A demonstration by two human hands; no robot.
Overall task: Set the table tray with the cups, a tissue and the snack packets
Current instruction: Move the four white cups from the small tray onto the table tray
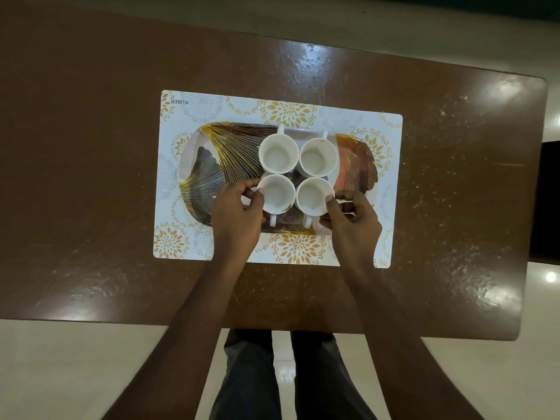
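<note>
A tray (pixel 209 153) with a gold and dark leaf pattern lies on a white placemat (pixel 357 119). Several empty white cups stand upright in its middle, in two rows. My left hand (pixel 236 213) pinches the rim of the near left cup (pixel 277 194). My right hand (pixel 351 221) pinches the rim of the near right cup (pixel 313 195). The far left cup (pixel 278 153) and far right cup (pixel 318 157) stand untouched with handles pointing away. No tissue or snack packets are in view.
The placemat lies on a glossy brown table (pixel 454 192), whose near edge is just in front of my legs (pixel 251 380). Pale floor shows around the table. A dark object (pixel 548 201) stands off the table's right edge.
</note>
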